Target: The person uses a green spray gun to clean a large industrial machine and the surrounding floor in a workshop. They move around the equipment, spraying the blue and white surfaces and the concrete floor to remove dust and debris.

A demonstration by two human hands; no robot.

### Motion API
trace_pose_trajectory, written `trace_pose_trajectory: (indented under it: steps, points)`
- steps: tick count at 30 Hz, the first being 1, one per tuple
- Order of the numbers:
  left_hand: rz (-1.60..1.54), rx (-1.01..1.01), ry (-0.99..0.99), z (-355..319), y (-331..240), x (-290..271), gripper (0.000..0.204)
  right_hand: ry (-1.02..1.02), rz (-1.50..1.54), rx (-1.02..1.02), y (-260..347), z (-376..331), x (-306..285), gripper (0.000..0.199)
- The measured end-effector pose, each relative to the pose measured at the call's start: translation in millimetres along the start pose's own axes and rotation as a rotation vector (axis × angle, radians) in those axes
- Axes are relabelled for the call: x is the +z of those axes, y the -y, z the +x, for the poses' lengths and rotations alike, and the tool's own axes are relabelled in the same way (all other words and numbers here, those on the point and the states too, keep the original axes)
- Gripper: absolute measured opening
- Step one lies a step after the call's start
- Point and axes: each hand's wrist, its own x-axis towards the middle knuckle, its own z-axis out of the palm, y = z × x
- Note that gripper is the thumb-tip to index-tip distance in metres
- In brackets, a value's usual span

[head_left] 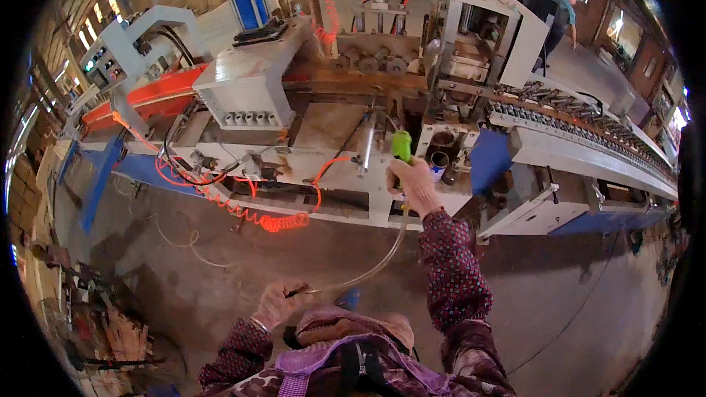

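A green air blow gun (401,145) is gripped in my right hand (415,185), which wears a pale glove and reaches toward the front of a long machine (323,136). The gun's thin nozzle points up and away from me, toward the machine bed. From below that hand a clear hose (382,263) curves down and left. My left hand (276,305), low and near my body, is closed around the hose's other visible stretch. Just right of the gun, an open can (439,162) sits in a recess of the machine.
Orange coiled air hose (272,220) hangs along the machine's front. A roller chain conveyor (581,129) extends to the right. Wood scraps (121,334) lie at the lower left, and a thin loose line (193,242) trails over the floor. A person (565,26) stands at the far right.
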Motion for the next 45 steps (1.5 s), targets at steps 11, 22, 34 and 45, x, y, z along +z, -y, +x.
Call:
trace_pose_trajectory:
  steps: [11,22,34,45]
  points:
    - [-0.606,-0.33,0.214,-4.0,21.0,54.0,0.025,-0.014,-1.403,-0.369,62.4,32.4,28.8,0.039]
    - [-0.314,0.24,0.12,76.6,-23.6,37.3,0.019,-0.51,-1.291,-0.139,156.4,25.4,-12.9,0.04]
    - [0.252,0.25,0.391,58.9,2.0,27.0,0.02,-0.109,-1.248,-0.107,74.6,64.2,46.1,0.036]
    - [0.236,0.149,0.448,55.7,2.0,13.1,0.021,-0.023,-1.173,0.001,53.3,54.1,66.0,0.04]
